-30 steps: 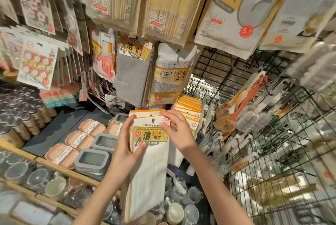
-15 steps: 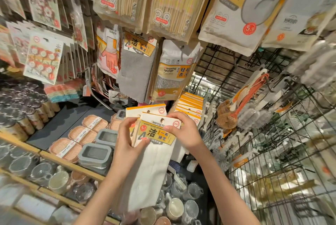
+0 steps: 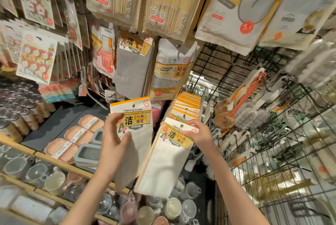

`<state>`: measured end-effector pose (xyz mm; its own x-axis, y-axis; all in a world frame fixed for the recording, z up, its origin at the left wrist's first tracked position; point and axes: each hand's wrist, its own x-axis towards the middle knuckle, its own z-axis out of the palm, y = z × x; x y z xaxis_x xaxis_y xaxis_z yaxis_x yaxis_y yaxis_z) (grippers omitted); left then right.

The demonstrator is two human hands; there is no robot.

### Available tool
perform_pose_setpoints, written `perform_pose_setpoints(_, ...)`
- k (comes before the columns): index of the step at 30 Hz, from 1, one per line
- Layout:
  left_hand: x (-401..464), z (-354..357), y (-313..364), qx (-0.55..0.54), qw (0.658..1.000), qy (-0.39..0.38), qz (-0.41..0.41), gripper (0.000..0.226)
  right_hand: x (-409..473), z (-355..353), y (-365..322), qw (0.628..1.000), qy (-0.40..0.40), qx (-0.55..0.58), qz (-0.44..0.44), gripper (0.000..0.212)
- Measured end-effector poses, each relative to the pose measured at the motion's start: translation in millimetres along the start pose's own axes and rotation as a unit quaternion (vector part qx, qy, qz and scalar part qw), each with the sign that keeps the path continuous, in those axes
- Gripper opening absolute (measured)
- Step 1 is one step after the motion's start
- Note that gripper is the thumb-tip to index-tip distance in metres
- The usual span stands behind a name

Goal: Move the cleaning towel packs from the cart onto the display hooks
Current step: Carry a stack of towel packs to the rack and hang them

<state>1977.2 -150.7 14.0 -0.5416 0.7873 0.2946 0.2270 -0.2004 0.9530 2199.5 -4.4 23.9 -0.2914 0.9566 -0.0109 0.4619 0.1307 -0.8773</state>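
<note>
Nearest, L hand [image 3: 113,138]: grips one cleaning towel pack [image 3: 133,130] by its header card, thumb on the front, fingers curled behind; pack upright, cloth hanging down.
R hand [image 3: 199,133]: pinches header of a 2nd pack [image 3: 170,152], tilted, just beside the first, not touching it.
Hooked row [image 3: 187,105]: more orange-topped towel packs hang right behind the 2nd pack, on the wire grid [image 3: 272,152].
Below: mugs [image 3: 172,208], lidded boxes [image 3: 87,154] on shelf.
Farther up: grey towel pack [image 3: 132,65], sponge pack [image 3: 171,75], glove packs [image 3: 236,10], chopstick packs [image 3: 163,1] hanging.
</note>
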Motion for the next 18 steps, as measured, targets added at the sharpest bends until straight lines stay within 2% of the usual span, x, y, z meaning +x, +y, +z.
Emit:
perform_pose_setpoints(9,1,2,-6,0.009,1.0,0.006,-0.013,0.057,51,-3,36,0.996,0.027,-0.07,0.046,0.027)
perform_pose_setpoints(18,9,-2,-10,0.03,0.999,0.022,-0.01,0.065,86,8,54,0.992,0.044,-0.055,0.101,0.031)
